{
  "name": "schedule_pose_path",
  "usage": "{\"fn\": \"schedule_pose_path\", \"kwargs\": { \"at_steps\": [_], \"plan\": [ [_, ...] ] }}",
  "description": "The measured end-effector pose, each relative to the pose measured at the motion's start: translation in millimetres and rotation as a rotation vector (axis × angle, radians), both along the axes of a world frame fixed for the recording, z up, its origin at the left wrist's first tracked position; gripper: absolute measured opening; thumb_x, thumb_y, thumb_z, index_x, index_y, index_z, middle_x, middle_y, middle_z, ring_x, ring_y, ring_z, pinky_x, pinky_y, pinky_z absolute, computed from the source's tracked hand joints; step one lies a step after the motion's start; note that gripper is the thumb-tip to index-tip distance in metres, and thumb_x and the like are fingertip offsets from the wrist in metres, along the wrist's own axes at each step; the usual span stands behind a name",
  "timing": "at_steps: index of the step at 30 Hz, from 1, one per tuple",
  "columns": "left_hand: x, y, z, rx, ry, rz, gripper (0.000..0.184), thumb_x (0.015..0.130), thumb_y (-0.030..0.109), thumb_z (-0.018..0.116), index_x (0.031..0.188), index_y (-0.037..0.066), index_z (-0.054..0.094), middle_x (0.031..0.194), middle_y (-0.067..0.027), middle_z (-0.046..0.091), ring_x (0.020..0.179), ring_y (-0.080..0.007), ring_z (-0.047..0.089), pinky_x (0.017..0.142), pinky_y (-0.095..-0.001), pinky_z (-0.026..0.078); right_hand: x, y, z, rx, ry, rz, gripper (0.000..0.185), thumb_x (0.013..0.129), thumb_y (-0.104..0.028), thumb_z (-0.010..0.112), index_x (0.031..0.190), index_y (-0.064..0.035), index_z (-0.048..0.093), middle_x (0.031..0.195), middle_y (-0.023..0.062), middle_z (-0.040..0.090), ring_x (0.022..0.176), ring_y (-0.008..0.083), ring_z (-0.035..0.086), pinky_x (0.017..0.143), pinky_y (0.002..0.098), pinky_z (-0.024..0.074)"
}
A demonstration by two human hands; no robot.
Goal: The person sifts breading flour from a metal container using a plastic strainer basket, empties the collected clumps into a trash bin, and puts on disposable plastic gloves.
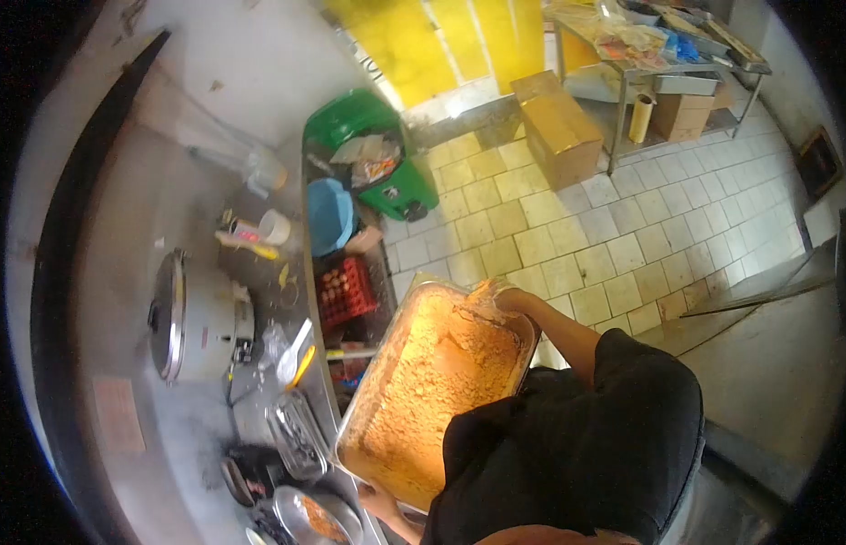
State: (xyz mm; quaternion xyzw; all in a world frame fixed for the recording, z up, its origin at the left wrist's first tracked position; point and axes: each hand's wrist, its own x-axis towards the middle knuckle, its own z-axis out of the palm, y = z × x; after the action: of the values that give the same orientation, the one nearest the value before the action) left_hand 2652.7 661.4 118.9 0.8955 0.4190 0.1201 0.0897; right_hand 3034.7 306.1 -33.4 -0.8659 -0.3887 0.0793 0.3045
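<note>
A large clear rectangular tub point(379, 389) of orange-brown crumbs point(423, 372) is tilted in front of my body, beside the counter edge. My right hand point(497, 302) is closed over its far corner, with crumbs coating the fingers. At the opposite end, my left hand point(379, 501) grips the rim by the near corner; part of it is hidden under the tub. Close to my left hand on the counter is a metal bowl point(348, 516) with orange bits in it. An empty-looking clear tray point(298, 436) lies beyond that.
Along the counter stand a large rice cooker point(200, 318), a yellow-handled utensil point(305, 365) and a white cup point(275, 227). Below are a red egg crate point(343, 292) and a blue tub point(329, 216). A green bin point(400, 186), cardboard box point(561, 132) and metal table point(614, 118) occupy the tiled floor.
</note>
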Motion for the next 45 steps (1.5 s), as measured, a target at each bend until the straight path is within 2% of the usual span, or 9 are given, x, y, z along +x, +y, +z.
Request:
{"fn": "schedule_pose_path", "kwargs": {
  "at_steps": [4, 7, 9, 12, 15, 19, 27, 38, 45],
  "plan": [
    [153.8, 38.2, -40.2, -0.021, -0.242, -0.314, 0.034, 0.088, 0.023, 0.057, 0.073, -0.008, 0.052, 0.064, -0.0245, 0.055, 0.060, -0.0355, 0.055, 0.056, -0.0451, 0.041, 50.4, -60.6, 18.0, -0.101, -0.275, -0.176, 0.023, 0.086, -0.020, 0.058, 0.102, -0.0063, 0.067, 0.094, 0.0062, 0.068, 0.083, 0.0228, 0.060, 0.071, 0.0337, 0.0487],
    [273.5, 57.9, -27.9, -0.081, -0.255, -0.483, 0.029, 0.087, 0.021, 0.059, 0.076, -0.006, 0.055, 0.066, -0.0216, 0.058, 0.061, -0.0313, 0.057, 0.057, -0.0414, 0.043, 66.8, -79.7, 25.1, 0.535, 0.778, -0.863, 0.023, 0.088, -0.024, 0.061, 0.101, -0.0059, 0.067, 0.091, 0.0023, 0.067, 0.085, 0.0154, 0.059, 0.071, 0.0306, 0.0480],
    [366.7, 40.9, -21.9, -0.172, -0.125, -0.601, 0.028, 0.086, 0.022, 0.059, 0.080, -0.004, 0.057, 0.068, -0.0195, 0.059, 0.062, -0.0305, 0.056, 0.059, -0.0402, 0.044, 58.5, -121.5, 96.6, 0.252, 0.449, -0.833, 0.015, 0.085, -0.021, 0.057, 0.092, -0.0127, 0.066, 0.091, 0.0106, 0.066, 0.081, 0.0260, 0.062, 0.072, 0.0356, 0.0510],
    [486.6, -21.8, -6.8, -0.282, -0.189, -0.848, 0.029, 0.086, 0.024, 0.058, 0.080, -0.003, 0.050, 0.069, -0.0187, 0.052, 0.064, -0.0336, 0.052, 0.062, -0.0410, 0.043, 37.5, -182.4, 51.3, 0.233, -0.057, -1.023, 0.021, 0.084, -0.022, 0.058, 0.103, -0.0147, 0.065, 0.093, 0.0092, 0.066, 0.081, 0.0244, 0.062, 0.071, 0.0342, 0.0508],
    [595.1, -99.8, -9.5, -0.307, -0.153, -1.060, 0.023, 0.084, 0.021, 0.061, 0.082, -0.001, 0.054, 0.067, -0.0153, 0.052, 0.062, -0.0251, 0.049, 0.061, -0.0382, 0.042, 3.5, -227.1, 26.5, 0.318, -0.105, -1.218, 0.028, 0.081, -0.021, 0.062, 0.109, -0.0170, 0.063, 0.097, 0.0077, 0.066, 0.082, 0.0245, 0.062, 0.071, 0.0341, 0.0511],
    [694.6, -237.5, -24.6, -0.305, -0.177, -1.401, 0.025, 0.083, 0.021, 0.062, 0.074, 0.000, 0.050, 0.064, -0.0143, 0.049, 0.058, -0.0248, 0.046, 0.057, -0.0380, 0.040, -40.9, -270.9, 11.1, -0.032, 0.151, -1.607, 0.029, 0.079, -0.020, 0.065, 0.106, -0.0116, 0.063, 0.095, 0.0083, 0.066, 0.083, 0.0236, 0.062, 0.072, 0.0357, 0.0509],
    [752.1, -497.8, -40.5, -0.264, -0.089, -1.584, 0.028, 0.083, 0.023, 0.063, 0.073, -0.001, 0.051, 0.061, -0.0164, 0.052, 0.056, -0.0286, 0.052, 0.055, -0.0396, 0.040, -93.1, -407.2, -74.2, 0.030, 0.041, -2.172, 0.024, 0.082, -0.015, 0.061, 0.104, -0.0050, 0.059, 0.091, 0.0115, 0.062, 0.085, 0.0268, 0.060, 0.074, 0.0378, 0.0491],
    [773.6, -774.6, -55.9, -0.400, -0.099, -1.706, 0.028, 0.084, 0.027, 0.062, 0.081, -0.001, 0.057, 0.063, -0.0182, 0.056, 0.060, -0.0333, 0.058, 0.056, -0.0420, 0.042, -142.7, -624.1, -168.2, -0.128, -0.088, -2.304, 0.019, 0.086, -0.007, 0.055, 0.101, 0.0041, 0.053, 0.086, 0.0158, 0.056, 0.086, 0.0312, 0.057, 0.076, 0.0408, 0.0467],
    [786.7, -984.3, -61.6, -0.519, -0.223, -1.871, 0.028, 0.085, 0.028, 0.060, 0.092, 0.001, 0.060, 0.069, -0.0185, 0.060, 0.064, -0.0368, 0.060, 0.058, -0.0438, 0.044, -128.3, -753.2, -105.6, -0.057, -0.128, -2.398, 0.020, 0.086, -0.008, 0.054, 0.103, 0.0032, 0.054, 0.090, 0.0160, 0.057, 0.089, 0.0311, 0.057, 0.077, 0.0403, 0.0466]
  ]
}}
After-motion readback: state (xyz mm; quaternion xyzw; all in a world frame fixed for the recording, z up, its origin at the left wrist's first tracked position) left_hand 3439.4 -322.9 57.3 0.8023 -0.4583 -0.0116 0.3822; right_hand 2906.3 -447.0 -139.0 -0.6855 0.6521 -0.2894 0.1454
